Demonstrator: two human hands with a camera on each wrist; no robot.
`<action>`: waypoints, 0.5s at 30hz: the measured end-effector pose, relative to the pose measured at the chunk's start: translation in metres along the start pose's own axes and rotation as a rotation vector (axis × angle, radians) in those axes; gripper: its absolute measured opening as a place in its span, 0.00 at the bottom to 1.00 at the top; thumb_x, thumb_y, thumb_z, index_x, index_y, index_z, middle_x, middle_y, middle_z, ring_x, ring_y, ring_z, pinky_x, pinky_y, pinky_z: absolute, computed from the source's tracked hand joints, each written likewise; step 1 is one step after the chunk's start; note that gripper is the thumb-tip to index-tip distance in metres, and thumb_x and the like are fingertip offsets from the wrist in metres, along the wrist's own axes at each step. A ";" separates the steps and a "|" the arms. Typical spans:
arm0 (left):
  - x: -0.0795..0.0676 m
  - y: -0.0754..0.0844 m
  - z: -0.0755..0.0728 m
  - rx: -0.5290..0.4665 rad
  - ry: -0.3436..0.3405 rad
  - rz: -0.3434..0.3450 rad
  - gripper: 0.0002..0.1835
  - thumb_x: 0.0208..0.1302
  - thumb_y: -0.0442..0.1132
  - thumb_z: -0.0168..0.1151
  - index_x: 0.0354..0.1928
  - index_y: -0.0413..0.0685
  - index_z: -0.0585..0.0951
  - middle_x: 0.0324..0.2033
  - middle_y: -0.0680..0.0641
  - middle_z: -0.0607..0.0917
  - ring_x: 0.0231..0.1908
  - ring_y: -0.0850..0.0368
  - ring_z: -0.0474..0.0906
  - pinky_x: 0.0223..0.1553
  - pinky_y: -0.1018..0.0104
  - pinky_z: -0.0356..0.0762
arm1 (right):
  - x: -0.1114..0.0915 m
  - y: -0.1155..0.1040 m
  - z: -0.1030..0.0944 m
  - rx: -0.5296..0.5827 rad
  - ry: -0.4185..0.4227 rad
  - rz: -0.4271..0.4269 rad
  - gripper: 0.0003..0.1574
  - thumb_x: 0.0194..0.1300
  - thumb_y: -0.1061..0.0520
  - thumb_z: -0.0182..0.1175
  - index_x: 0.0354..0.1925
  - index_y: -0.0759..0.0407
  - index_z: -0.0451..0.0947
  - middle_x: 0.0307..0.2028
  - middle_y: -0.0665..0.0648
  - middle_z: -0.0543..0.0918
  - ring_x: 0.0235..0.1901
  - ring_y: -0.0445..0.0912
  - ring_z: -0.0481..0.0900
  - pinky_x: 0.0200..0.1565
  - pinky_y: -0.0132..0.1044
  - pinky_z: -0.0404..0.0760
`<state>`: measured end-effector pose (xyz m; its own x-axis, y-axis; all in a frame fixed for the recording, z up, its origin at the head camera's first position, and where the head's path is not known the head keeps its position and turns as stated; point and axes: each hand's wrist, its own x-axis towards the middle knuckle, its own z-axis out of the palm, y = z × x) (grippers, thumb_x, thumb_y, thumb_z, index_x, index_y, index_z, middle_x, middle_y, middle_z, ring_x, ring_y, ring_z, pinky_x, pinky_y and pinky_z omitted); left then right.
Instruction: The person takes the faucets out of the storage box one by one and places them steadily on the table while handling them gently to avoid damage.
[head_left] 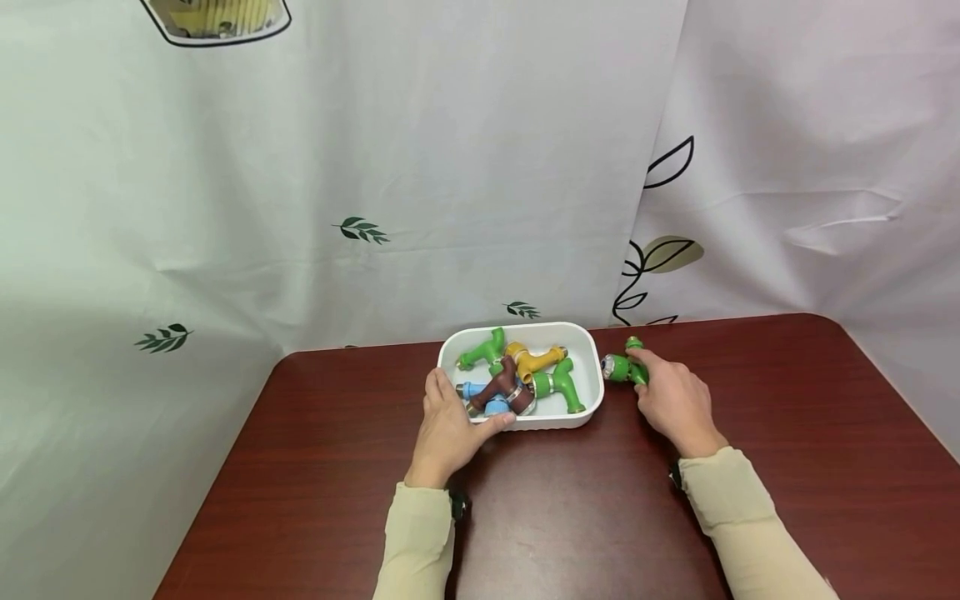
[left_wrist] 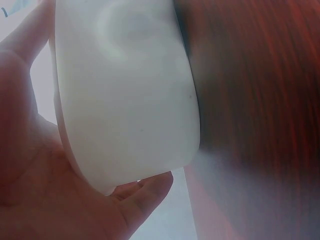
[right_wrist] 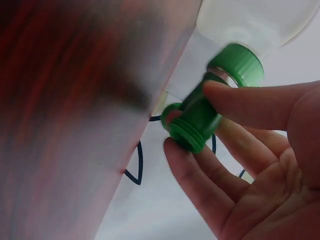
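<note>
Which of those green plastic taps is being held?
The green plastic tap outside the white plastic tray, in the right hand; the other two green ones lie inside it.

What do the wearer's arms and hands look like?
Left hand and right hand: no gloves. Left sleeve and right sleeve: plain pale beige, reaching the wrists. Small black item at the left wrist, another at the right; details unclear.

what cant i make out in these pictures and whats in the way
Whether the blue parts are one piece: head view, under the brown fitting.
What the tray holds: left wrist view, behind its wall.
Part of the held green fitting: head view, behind the right hand.
Wall print: head view, cut off by top edge.
</note>
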<state>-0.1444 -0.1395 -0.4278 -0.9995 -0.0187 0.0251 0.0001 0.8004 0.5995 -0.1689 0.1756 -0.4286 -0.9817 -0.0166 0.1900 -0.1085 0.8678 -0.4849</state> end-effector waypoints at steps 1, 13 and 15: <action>0.000 0.000 0.000 0.002 -0.001 -0.002 0.74 0.48 0.70 0.73 0.77 0.28 0.40 0.76 0.32 0.44 0.73 0.34 0.48 0.62 0.44 0.69 | 0.000 0.000 0.000 -0.007 -0.012 -0.002 0.32 0.59 0.67 0.63 0.63 0.59 0.76 0.43 0.73 0.84 0.37 0.65 0.82 0.28 0.58 0.76; -0.001 0.000 0.000 -0.002 0.008 0.002 0.74 0.48 0.69 0.73 0.77 0.28 0.40 0.76 0.32 0.44 0.73 0.34 0.50 0.62 0.43 0.69 | 0.002 0.003 0.000 -0.038 -0.068 -0.043 0.29 0.58 0.67 0.65 0.60 0.59 0.80 0.41 0.70 0.85 0.33 0.61 0.81 0.24 0.51 0.74; -0.001 0.000 0.000 -0.001 0.008 0.001 0.74 0.48 0.69 0.73 0.77 0.28 0.40 0.76 0.32 0.45 0.73 0.34 0.50 0.62 0.43 0.69 | 0.003 0.004 0.000 -0.040 -0.086 -0.051 0.28 0.58 0.67 0.66 0.59 0.59 0.81 0.40 0.70 0.85 0.31 0.60 0.81 0.23 0.50 0.74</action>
<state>-0.1436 -0.1397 -0.4273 -0.9992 -0.0228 0.0315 0.0007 0.7999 0.6001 -0.1719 0.1790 -0.4296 -0.9851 -0.1020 0.1385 -0.1536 0.8838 -0.4419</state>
